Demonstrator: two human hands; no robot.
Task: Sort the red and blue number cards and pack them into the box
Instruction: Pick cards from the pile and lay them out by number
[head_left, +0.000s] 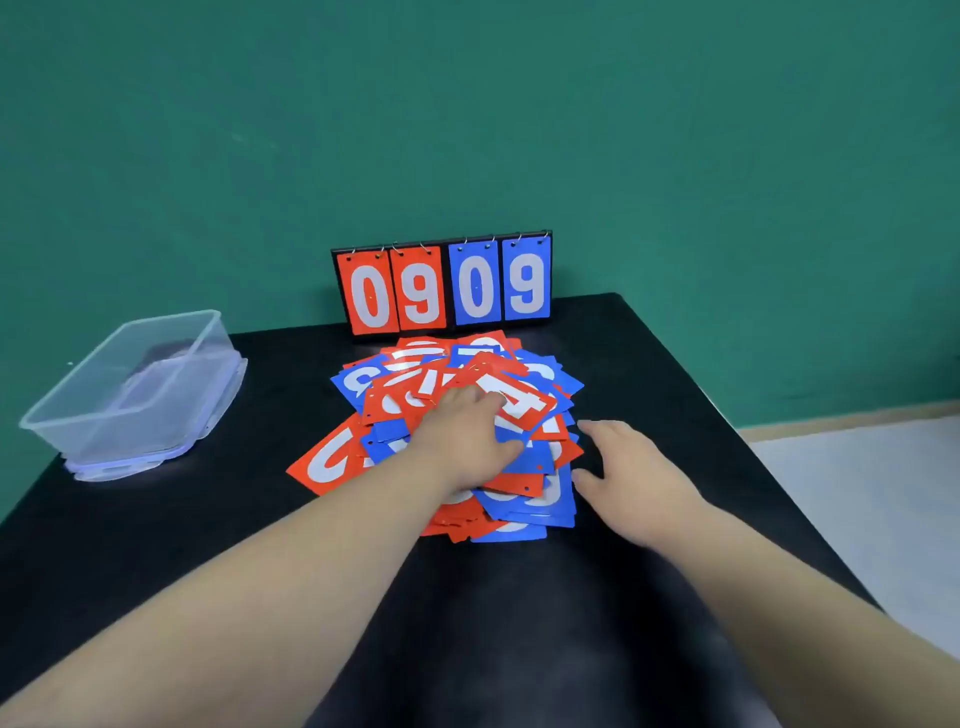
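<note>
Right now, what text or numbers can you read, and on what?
"0" "9": red cards hanging on the scoreboard.
"0" "9": blue cards beside them.
"4": tilted red card atop the pile.
Other pile digits: partly covered, unreadable.
Box: no text visible.

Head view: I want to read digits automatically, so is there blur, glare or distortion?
Head view: the scoreboard digits are crisp; the card pile is softer, with glare at its far edge; the left hand looks slightly blurred; the table edges look bowed.
</note>
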